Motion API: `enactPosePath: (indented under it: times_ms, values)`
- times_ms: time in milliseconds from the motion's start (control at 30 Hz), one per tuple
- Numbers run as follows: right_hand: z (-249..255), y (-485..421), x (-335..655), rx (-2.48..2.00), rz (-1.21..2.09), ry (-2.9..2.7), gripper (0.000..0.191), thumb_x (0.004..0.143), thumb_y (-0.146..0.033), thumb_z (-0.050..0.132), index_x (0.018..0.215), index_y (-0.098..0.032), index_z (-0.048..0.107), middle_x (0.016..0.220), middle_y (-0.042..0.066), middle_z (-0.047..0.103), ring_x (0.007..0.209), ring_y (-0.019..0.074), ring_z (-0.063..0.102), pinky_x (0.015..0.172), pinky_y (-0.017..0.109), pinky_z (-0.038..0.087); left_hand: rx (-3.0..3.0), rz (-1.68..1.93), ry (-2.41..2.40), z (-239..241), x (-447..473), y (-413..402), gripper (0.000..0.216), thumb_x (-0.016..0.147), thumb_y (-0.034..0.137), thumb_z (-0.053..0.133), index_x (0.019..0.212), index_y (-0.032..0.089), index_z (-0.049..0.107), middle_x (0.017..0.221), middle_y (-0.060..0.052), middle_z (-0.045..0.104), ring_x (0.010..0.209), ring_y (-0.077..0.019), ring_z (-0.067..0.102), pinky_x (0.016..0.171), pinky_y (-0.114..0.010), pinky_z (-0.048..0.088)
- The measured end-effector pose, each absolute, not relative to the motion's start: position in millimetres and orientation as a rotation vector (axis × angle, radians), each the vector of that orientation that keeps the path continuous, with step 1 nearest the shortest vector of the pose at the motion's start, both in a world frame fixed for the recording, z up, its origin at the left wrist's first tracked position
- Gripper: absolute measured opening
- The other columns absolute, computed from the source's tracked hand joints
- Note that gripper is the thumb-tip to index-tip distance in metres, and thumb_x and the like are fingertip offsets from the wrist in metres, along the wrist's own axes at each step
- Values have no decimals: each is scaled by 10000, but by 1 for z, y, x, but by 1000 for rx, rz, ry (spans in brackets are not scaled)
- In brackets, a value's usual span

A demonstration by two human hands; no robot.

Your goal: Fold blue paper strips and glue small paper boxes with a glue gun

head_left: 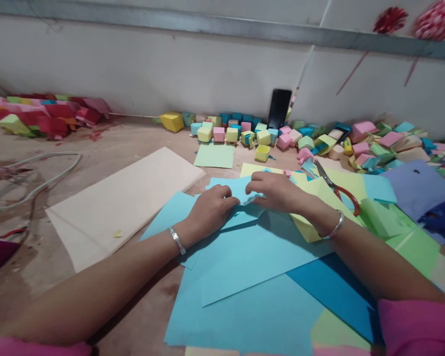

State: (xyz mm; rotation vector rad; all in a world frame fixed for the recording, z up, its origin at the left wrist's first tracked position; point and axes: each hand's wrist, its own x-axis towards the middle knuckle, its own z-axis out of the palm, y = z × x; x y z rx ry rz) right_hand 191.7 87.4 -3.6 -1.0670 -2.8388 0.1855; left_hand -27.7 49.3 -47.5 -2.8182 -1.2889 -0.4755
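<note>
Over a stack of larger light blue sheets [252,262], both hands are at a smaller piece of light blue paper [237,185]. My left hand [211,210] has its fingers curled closed on the paper's left part, the thumb lying along it. My right hand [274,190] grips the right edge, fingers bent over it and thumb beneath. The fingertips partly hide the paper, so its folds are hard to make out. Red-handled scissors [337,188] lie on yellow paper beyond my right wrist.
A cream sheet [126,207] lies to the left. Along the wall stand several small paper cubes [233,134] and a black phone [279,109]. Coloured paper shapes are heaped at far left [48,116] and right [385,143]. A white cable [52,173] loops on the left.
</note>
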Motion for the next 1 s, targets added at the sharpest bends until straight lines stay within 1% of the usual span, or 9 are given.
enactPosePath:
  times_ms: [100,200,333,433,567,733,900,933,1000]
  values:
    - [-9,87,188,-973,114,-2996,210,830,-127,558,978,-199,688,944,60,594,808,159,490,596,269,207,-2799,-422,-1260,-46,-27,48,301,915,117,448,982,209,726,891,-76,621,785,-193,516,675,-313,389]
    - [-5,85,187,-1026,92,-3086,208,856,-102,501,897,-163,695,870,70,591,736,155,446,593,294,180,-2782,-310,-1206,-42,-26,46,282,924,127,456,986,211,717,869,-74,608,751,-195,497,645,-319,363]
    - [3,83,188,-1086,84,-3121,209,897,-145,490,904,-153,699,849,76,591,708,155,417,588,316,138,-2749,-158,-1138,-38,-24,43,246,951,167,455,1006,184,695,836,-83,592,698,-198,462,600,-322,318]
    - [5,79,187,-1017,12,-3134,245,935,-168,455,941,-163,700,854,78,580,703,158,394,594,331,113,-2743,-111,-1113,-37,-23,42,227,954,170,460,1004,166,681,841,-88,590,694,-201,461,596,-326,311]
    - [7,77,185,-942,7,-3177,248,934,-174,463,933,-181,710,843,76,571,719,167,387,596,340,109,-2763,-116,-1114,-36,-22,42,218,956,160,453,988,155,669,832,-87,582,695,-200,465,595,-324,316]
    - [16,85,194,-1077,7,-3227,235,915,-180,511,918,-243,737,821,67,590,792,187,447,598,340,116,-2778,-99,-1112,-35,-21,41,208,950,147,453,960,149,661,830,-93,577,710,-213,484,584,-331,317]
    - [21,92,206,-1279,-104,-3177,223,896,-157,539,780,-197,725,800,75,595,814,192,471,608,336,138,-2788,-101,-1105,-33,-22,41,226,950,126,429,941,139,654,833,-101,581,719,-220,493,581,-340,317]
    - [21,92,206,-1269,-122,-3169,229,903,-157,532,790,-203,727,801,76,591,811,191,469,609,337,139,-2783,-86,-1103,-33,-22,40,222,949,126,432,945,140,654,836,-101,583,721,-222,495,579,-341,314]
    - [21,90,203,-1173,-120,-3176,250,929,-167,507,902,-250,742,819,76,586,812,191,466,611,339,142,-2773,-56,-1093,-33,-22,40,207,945,133,448,959,143,654,846,-99,588,724,-224,496,579,-341,311]
